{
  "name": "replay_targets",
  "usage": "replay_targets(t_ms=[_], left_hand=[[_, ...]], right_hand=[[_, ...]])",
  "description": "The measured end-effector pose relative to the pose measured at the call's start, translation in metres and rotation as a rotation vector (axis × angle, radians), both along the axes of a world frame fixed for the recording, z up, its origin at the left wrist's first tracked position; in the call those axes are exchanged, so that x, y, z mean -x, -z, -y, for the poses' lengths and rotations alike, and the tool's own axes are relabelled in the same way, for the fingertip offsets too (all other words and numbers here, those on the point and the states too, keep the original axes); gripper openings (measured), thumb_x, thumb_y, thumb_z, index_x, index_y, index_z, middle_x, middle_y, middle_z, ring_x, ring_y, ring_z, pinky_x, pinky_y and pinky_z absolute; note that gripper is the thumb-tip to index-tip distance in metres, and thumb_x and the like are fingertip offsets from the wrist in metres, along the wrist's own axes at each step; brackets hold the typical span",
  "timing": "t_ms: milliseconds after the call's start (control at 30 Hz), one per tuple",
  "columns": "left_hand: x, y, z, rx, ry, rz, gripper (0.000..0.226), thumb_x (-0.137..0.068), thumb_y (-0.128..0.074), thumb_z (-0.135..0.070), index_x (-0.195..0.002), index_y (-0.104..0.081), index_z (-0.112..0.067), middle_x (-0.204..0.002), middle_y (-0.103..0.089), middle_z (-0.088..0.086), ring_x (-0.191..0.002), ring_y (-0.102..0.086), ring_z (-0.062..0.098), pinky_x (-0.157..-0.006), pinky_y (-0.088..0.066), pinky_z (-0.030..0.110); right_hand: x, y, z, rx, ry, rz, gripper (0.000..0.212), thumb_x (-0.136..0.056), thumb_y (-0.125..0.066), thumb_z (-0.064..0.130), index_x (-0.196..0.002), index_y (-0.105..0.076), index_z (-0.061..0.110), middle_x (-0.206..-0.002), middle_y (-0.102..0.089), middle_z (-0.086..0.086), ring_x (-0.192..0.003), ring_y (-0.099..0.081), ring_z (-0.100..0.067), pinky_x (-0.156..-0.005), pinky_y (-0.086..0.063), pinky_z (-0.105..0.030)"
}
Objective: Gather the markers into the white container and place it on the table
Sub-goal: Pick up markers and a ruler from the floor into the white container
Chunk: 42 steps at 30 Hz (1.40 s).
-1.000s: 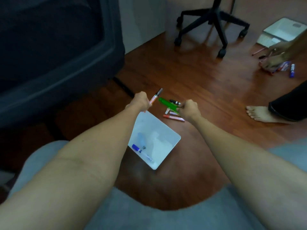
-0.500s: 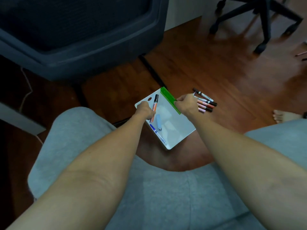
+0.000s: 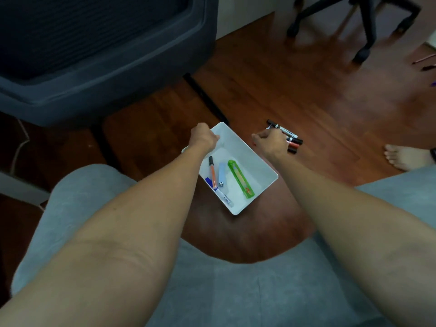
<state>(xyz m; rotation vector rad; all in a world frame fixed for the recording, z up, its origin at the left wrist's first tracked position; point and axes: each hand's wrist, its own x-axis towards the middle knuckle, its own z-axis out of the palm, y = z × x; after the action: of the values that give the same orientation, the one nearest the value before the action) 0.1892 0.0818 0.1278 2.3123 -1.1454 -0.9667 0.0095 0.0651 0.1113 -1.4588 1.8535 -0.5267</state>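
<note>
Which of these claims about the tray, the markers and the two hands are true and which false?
1. The green case lies inside the white tray. True.
2. The tray stands on a table. False: it sits on the wooden floor.
3. Some markers are still outside the tray. True.
4. The right hand is over the tray. False: it reaches to the loose markers beside it.
5. The left hand is at the tray's far end. True.

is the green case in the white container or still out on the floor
In. The green case lies flat on the bottom of the white container, beside an orange marker, with neither hand touching it.
</note>
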Motion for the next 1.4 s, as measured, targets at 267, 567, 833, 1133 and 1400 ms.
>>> replay_targets(t_ms=[267, 567, 833, 1133, 1400], left_hand=[[0.063, 0.005, 0.052, 0.069, 0.267, 0.053, 0.02, -0.095, -0.065, -0.016, -0.101, -0.072, 0.001, -0.112, -0.07, 0.018, -0.108, -0.066, 0.029, -0.099, -0.05, 0.032], [0.126, 0.093, 0.093, 0.002, 0.707, 0.264, 0.029, -0.089, -0.07, -0.017, -0.115, -0.07, -0.005, -0.122, -0.066, 0.02, -0.112, -0.065, 0.038, -0.099, -0.052, 0.039], [0.143, 0.126, 0.12, -0.083, 0.942, 0.409, 0.05, -0.09, -0.07, -0.015, -0.136, -0.057, -0.005, -0.135, -0.058, 0.021, -0.118, -0.061, 0.039, -0.102, -0.05, 0.039], [0.145, 0.131, 0.117, -0.153, 1.059, 0.468, 0.036, -0.09, -0.071, -0.013, -0.124, -0.064, -0.004, -0.13, -0.061, 0.02, -0.119, -0.061, 0.037, -0.098, -0.048, 0.039], [0.126, 0.079, 0.108, -0.04, 1.017, 0.516, 0.025, -0.09, -0.067, -0.012, -0.114, -0.069, -0.006, -0.12, -0.065, 0.02, -0.107, -0.066, 0.039, -0.093, -0.054, 0.043]], right_hand=[[0.066, 0.033, 0.03, -0.041, 0.127, -0.049, 0.021, -0.087, -0.062, 0.027, -0.097, -0.079, 0.02, -0.102, -0.076, -0.009, -0.108, -0.066, -0.028, -0.096, -0.047, -0.033], [0.123, 0.109, 0.05, -0.017, 0.057, -0.269, 0.026, -0.088, -0.061, 0.022, -0.111, -0.073, 0.022, -0.122, -0.069, -0.008, -0.12, -0.059, -0.031, -0.102, -0.039, -0.039], [0.127, 0.147, 0.07, 0.04, -0.122, -0.354, 0.028, -0.086, -0.057, 0.016, -0.11, -0.071, 0.016, -0.126, -0.061, -0.012, -0.119, -0.057, -0.036, -0.101, -0.038, -0.042], [0.131, 0.154, 0.059, 0.011, -0.173, -0.449, 0.022, -0.089, -0.06, 0.014, -0.107, -0.072, 0.01, -0.121, -0.063, -0.017, -0.113, -0.059, -0.039, -0.095, -0.043, -0.04], [0.135, 0.1, 0.053, 0.009, -0.09, -0.441, 0.027, -0.09, -0.061, 0.015, -0.115, -0.069, 0.01, -0.122, -0.063, -0.019, -0.114, -0.059, -0.039, -0.095, -0.044, -0.038]])
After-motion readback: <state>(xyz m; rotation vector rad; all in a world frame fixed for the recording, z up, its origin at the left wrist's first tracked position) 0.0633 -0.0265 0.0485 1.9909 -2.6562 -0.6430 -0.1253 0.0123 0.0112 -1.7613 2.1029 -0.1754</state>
